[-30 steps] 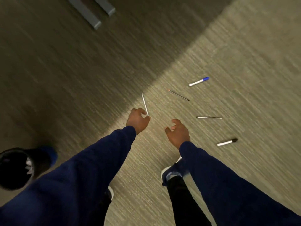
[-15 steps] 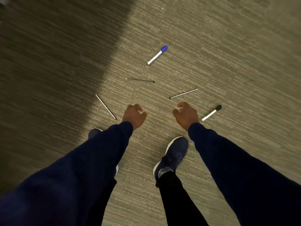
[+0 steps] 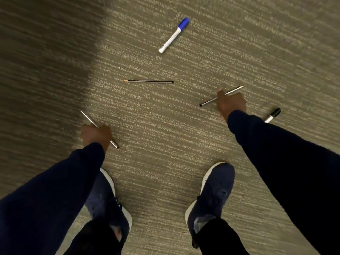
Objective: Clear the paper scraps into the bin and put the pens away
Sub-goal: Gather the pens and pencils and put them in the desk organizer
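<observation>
Several pens lie on a carpet floor. My left hand (image 3: 95, 134) is closed around a thin silver pen (image 3: 87, 117) at the left, its two ends sticking out past the fist. My right hand (image 3: 230, 104) grips a second thin silver pen (image 3: 208, 102) at the right. Between the hands and farther out lies a dark pen with an orange tip (image 3: 149, 81). A white marker with a blue cap (image 3: 173, 35) sits at the top. A white marker with a black cap (image 3: 273, 115) lies just right of my right wrist, partly hidden by the sleeve.
My two dark blue shoes (image 3: 213, 194) stand on the grey-beige carpet (image 3: 165, 135) below the hands. A dark shadow covers the left part of the floor. No bin or paper scraps are in view.
Both hands have dropped down and apart onto the two silver pens and closed on them. The view has come closer to the floor.
</observation>
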